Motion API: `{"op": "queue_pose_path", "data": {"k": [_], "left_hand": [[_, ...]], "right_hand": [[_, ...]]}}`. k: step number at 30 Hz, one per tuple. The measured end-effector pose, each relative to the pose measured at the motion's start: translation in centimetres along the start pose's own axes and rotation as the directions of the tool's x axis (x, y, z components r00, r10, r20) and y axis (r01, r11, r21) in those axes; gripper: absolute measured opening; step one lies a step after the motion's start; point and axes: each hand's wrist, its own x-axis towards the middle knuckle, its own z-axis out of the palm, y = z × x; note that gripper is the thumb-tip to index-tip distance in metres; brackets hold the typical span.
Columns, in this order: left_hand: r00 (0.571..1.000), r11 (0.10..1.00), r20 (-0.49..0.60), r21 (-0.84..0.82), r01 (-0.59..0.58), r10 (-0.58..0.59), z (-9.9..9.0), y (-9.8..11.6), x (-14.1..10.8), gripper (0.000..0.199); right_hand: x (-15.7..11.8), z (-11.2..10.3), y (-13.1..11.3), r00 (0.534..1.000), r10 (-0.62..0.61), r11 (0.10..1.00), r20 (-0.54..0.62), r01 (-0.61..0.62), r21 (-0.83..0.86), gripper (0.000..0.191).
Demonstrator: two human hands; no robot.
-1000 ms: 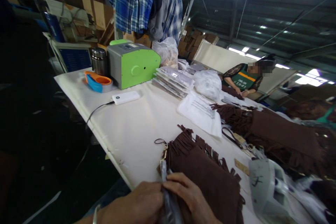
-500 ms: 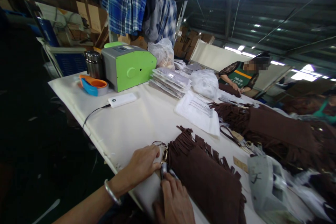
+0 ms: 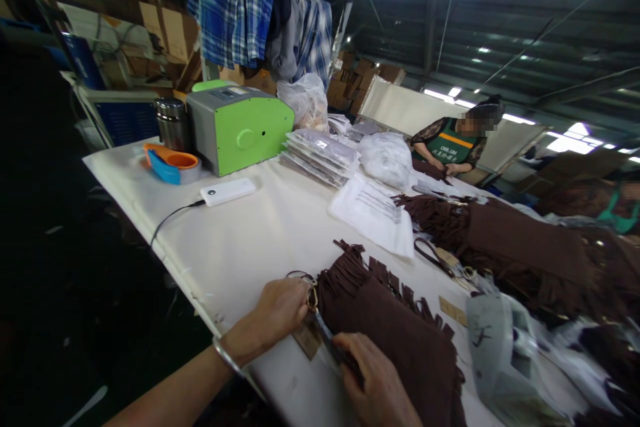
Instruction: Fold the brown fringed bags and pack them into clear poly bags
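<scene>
A dark brown fringed suede bag (image 3: 395, 327) lies on the white table in front of me. My left hand (image 3: 280, 310) is closed at the gold clasp (image 3: 313, 297) by the bag's fringed end, thumb and fingers pinched together. From that clasp a dark strap, partly grey and shiny (image 3: 327, 337), runs toward my right hand (image 3: 375, 373), whose fingers are curled round it. Under the strap hangs or lies a brown card tag (image 3: 307, 340); which of these I cannot tell. My right fingertips are partly hidden.
A green and grey machine (image 3: 240, 130), a steel flask (image 3: 171, 123), tape rolls (image 3: 175, 163) and a white power bank (image 3: 227, 192) stand at the back left. Packed sheets (image 3: 320, 157) and white cloth (image 3: 373, 213) lie beyond. More brown bags (image 3: 525, 247) and a grey plastic device (image 3: 500, 347) are right. A co-worker (image 3: 450, 147) sits across.
My right hand has moved right and toward me along the strap, away from the clasp. The brown tag now shows between my hands. My left hand stays at the clasp.
</scene>
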Motion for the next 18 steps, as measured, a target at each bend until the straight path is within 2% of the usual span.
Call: {"op": "queue_pose_path", "data": {"k": [6,10,12,15,18], "left_hand": [[0.976,0.976,-0.057,0.045,0.215,-0.212,-1.5,-1.2,-1.5,0.012],[0.979,0.978,-0.021,-0.057,0.203,-0.204,-1.8,-1.1,-2.8,0.007],[0.976,0.967,-0.019,-0.144,0.210,-0.215,-1.8,-1.2,-3.2,0.006],[0.979,0.929,0.009,-0.312,0.197,-0.205,-1.8,-1.2,-3.5,0.003],[0.984,0.914,0.058,-0.364,0.179,-0.170,-1.7,-1.0,-3.8,0.009]], "right_hand": [[-1.1,-0.1,0.6,0.994,-0.092,0.986,0.060,0.100,-0.131,0.038],[-0.3,-1.0,-0.6,0.998,-0.045,0.995,0.040,0.048,-0.085,0.017],[1.0,-1.3,-1.4,1.000,0.002,0.997,0.018,-0.001,-0.072,0.011],[4.4,-1.3,-2.2,0.997,0.073,0.994,-0.004,-0.073,-0.081,0.013],[9.1,-0.8,-2.6,0.992,0.096,0.983,0.078,-0.082,-0.164,0.011]]}}
